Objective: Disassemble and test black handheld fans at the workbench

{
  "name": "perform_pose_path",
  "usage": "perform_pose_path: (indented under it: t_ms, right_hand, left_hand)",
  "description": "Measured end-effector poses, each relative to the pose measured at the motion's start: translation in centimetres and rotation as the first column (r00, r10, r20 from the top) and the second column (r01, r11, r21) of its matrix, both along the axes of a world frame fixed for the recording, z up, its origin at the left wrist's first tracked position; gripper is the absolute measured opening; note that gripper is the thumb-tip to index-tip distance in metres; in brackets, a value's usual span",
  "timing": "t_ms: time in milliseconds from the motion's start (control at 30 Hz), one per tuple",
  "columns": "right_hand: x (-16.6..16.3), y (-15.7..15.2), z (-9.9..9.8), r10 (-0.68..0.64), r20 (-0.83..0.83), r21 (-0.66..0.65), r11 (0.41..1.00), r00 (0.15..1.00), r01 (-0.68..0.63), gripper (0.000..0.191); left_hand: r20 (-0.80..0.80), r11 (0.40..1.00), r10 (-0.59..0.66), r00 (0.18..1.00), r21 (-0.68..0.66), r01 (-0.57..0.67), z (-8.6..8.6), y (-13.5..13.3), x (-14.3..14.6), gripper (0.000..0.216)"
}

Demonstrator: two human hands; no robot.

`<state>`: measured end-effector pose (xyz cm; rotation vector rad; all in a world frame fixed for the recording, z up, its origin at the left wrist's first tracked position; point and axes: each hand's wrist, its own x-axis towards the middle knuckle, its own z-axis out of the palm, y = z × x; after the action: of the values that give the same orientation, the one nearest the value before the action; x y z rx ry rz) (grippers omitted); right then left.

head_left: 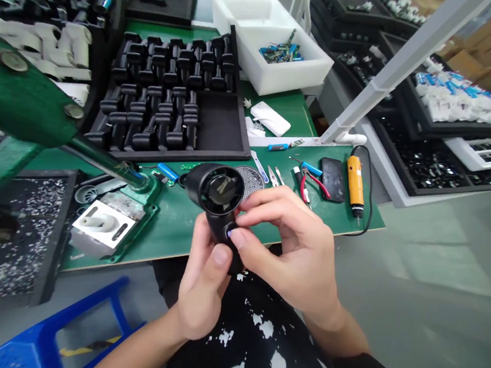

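Note:
A black handheld fan (222,190) is held up over the front edge of the green bench, its round head facing me. My left hand (202,288) wraps round the handle from below, thumb lying along the front. With thumb and fingers closed on the upper handle, my right hand (293,251) touches the spot where a small light glows. Part of the handle is hidden by my fingers. Just behind the fan lies a round perforated grille (252,182). My left hand is nearest a white fixture block (101,224) on the green press base.
A black tray (219,125) holds rows of black fan bodies. White bins (284,76) stand behind, one with blue-and-green parts. Red-handled pliers (316,183), a phone (333,179) and an orange electric screwdriver (355,184) lie right. A green press (21,87) juts in left, above a blue stool (41,338).

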<state>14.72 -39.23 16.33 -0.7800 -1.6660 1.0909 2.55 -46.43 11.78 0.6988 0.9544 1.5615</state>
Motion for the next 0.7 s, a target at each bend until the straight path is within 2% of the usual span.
perform_pose_path:
  t_ms: [267,400,700]
  right_hand:
    - [0.1,0.3,-0.8,0.088,-0.085,-0.154,0.983,0.992,-0.100,0.014]
    - [0.2,0.3,-1.0,0.103,-0.106,-0.224,0.966,0.989,-0.124,0.016]
    - [0.4,0.8,-1.4,0.124,-0.124,-0.251,0.956,0.985,-0.152,0.017]
  left_hand:
    - [-0.219,0.996,0.066,0.974,0.065,-0.053,-1.9,-0.3,-0.6,0.033]
    - [-0.234,0.994,0.078,0.969,0.093,-0.058,-2.3,-0.4,-0.6,0.034]
    - [-0.263,0.994,0.075,0.962,0.092,-0.053,-2.5,-0.1,-0.8,0.033]
